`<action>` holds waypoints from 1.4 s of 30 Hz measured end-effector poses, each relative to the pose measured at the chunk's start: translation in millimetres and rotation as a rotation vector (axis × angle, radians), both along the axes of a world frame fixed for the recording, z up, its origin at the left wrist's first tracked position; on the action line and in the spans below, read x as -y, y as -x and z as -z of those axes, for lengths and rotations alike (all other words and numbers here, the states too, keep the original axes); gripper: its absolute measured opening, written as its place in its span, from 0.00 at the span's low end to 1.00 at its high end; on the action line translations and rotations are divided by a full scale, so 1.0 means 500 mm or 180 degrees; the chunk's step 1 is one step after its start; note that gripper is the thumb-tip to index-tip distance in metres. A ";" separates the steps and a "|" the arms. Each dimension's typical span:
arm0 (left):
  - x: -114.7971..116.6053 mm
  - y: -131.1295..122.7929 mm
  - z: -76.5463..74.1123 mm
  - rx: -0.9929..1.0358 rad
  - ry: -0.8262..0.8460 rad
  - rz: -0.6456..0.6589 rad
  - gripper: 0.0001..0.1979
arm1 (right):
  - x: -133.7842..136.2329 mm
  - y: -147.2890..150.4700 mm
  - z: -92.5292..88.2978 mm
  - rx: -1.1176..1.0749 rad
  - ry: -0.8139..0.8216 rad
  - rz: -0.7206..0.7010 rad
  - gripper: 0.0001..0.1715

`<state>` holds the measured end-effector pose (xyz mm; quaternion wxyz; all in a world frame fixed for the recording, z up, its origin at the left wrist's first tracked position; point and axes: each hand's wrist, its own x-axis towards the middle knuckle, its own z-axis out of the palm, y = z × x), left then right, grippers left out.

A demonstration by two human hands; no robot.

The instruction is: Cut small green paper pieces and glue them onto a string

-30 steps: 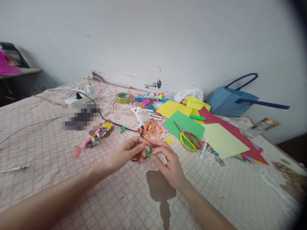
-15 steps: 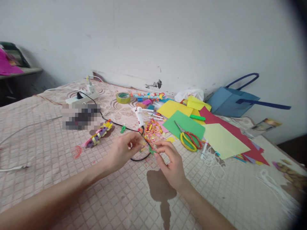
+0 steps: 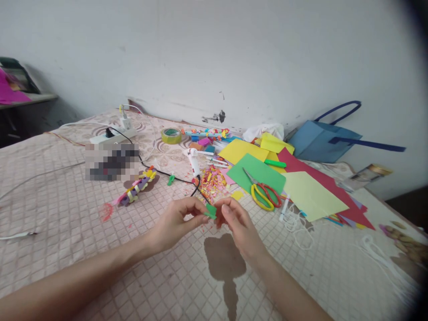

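Observation:
Between thumb and fingertips, my left hand (image 3: 177, 220) pinches a small piece of green paper (image 3: 210, 211). My right hand (image 3: 236, 218) is close against its right side, fingers bent and thumb drawn back from the paper; whether the fingertips touch it is hard to see. Behind both hands lies a heap of tiny coloured paper scraps (image 3: 211, 182). A white glue gun (image 3: 193, 161) stands just beyond, its black cable running down behind my hands. Another small green piece (image 3: 171, 179) is on the cloth to the left.
Yellow- and red-handled scissors (image 3: 262, 196) rest on green paper (image 3: 244, 171). Coloured sheets and white string (image 3: 296, 223) spread to the right, with a blue bag (image 3: 324, 140) behind. On the left are a decorated purple-and-yellow craft strip (image 3: 137, 187), tape (image 3: 171, 136) and a power strip (image 3: 100, 138).
My left hand has come right and taken hold of the green paper that my right hand held. The right thumb has drawn back from it.

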<state>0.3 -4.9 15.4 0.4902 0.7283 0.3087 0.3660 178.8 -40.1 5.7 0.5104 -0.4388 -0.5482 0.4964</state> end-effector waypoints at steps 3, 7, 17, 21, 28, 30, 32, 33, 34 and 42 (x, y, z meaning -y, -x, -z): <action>0.002 -0.004 0.004 0.0104 0.0244 0.0154 0.07 | -0.005 0.000 0.010 -0.0455 0.0425 -0.0280 0.10; 0.002 -0.011 0.017 0.0414 0.0576 0.0169 0.07 | -0.005 0.003 0.017 -0.0445 0.0441 -0.0157 0.09; 0.004 -0.018 0.019 0.0914 0.1709 0.0025 0.17 | -0.003 0.010 0.021 -0.0274 0.0387 -0.0155 0.10; 0.006 -0.019 0.013 0.0923 0.1833 0.0050 0.16 | 0.000 0.014 0.020 -0.0427 0.0450 -0.0239 0.13; 0.006 -0.019 0.016 0.0922 0.1869 0.0050 0.16 | 0.000 0.011 0.014 -0.0399 0.0449 -0.0313 0.15; 0.004 -0.019 0.020 0.0925 0.1843 0.0086 0.17 | 0.001 0.008 0.013 -0.0248 0.0385 -0.0303 0.13; 0.003 -0.020 0.022 0.0929 0.1802 0.0113 0.17 | 0.002 0.006 0.011 -0.0052 0.0314 -0.0223 0.11; 0.003 -0.020 0.024 0.0934 0.1785 0.0118 0.17 | 0.003 0.006 0.010 0.0046 0.0288 -0.0176 0.10; 0.003 -0.021 0.024 0.0943 0.1772 0.0119 0.17 | 0.004 0.007 0.010 0.0135 0.0263 -0.0130 0.10; 0.004 -0.020 0.030 0.0668 0.1659 0.0104 0.13 | 0.008 0.014 0.003 0.0441 0.0035 0.0174 0.10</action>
